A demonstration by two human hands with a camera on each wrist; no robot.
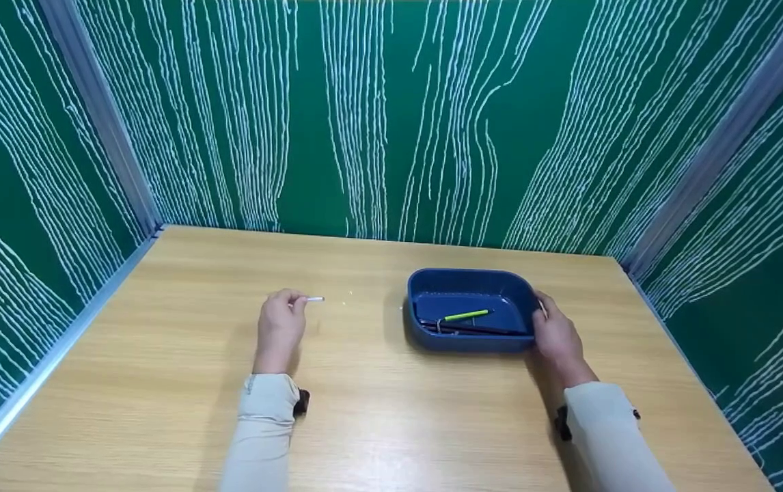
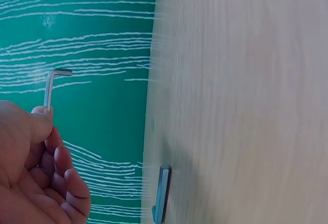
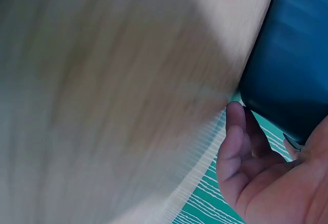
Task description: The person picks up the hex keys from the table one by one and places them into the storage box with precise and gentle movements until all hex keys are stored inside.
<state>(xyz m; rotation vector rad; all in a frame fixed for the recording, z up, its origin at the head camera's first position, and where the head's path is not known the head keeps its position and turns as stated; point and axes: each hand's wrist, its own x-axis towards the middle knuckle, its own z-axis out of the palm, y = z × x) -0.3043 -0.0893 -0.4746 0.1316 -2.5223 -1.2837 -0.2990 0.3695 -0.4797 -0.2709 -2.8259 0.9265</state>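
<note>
A short L-shaped metal hex key (image 2: 48,88) is pinched between thumb and finger of my left hand (image 1: 281,322), raised over the left-middle of the table. From the head view it looks like a small bright stick (image 1: 316,298). My right hand (image 1: 559,335) grips the right end of a dark blue open container (image 1: 473,345), fingers against its outside. Inside the container lie a yellow-green pen (image 1: 466,316) and several dark, slim items (image 1: 477,329) along the near wall. What the dark items are is too small to tell.
The container stands on a light wooden table (image 1: 364,410), right of middle. Tiny bright specks (image 1: 350,293) show on the wood between the left hand and the container. Green panels (image 1: 309,171) with white wavy lines enclose the back and both sides.
</note>
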